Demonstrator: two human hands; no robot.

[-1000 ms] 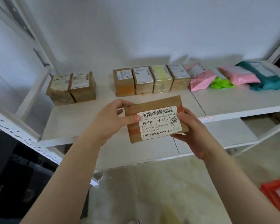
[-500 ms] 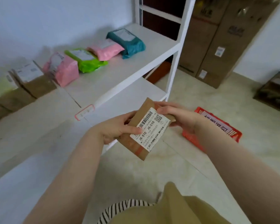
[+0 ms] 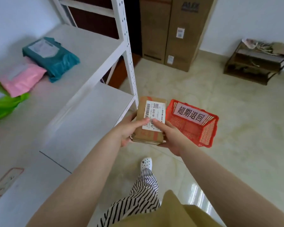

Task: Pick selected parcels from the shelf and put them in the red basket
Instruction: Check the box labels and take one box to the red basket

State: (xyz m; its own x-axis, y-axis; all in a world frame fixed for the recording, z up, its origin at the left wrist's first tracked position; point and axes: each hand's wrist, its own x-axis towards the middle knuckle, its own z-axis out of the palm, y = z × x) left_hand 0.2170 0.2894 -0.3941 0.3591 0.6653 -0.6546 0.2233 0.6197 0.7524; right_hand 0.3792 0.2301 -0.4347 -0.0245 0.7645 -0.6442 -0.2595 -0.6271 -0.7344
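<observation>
Person has turned from shelf (image 3: 82, 51) toward red basket (image 3: 208, 128) on floor, both hands, left (image 3: 127, 130) and right (image 3: 170, 136), now gripping the cardboard parcel (image 3: 150, 122) just beside it, drop-in likely next.

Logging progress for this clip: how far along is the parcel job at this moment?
Done: one brown parcel is off the shelf. In hand: the left hand and right hand both hold it, beside the red basket on the floor, not yet in it. Left: dropping it in; the basket looks empty, and teal, pink and green parcels remain on the shelf.
</observation>
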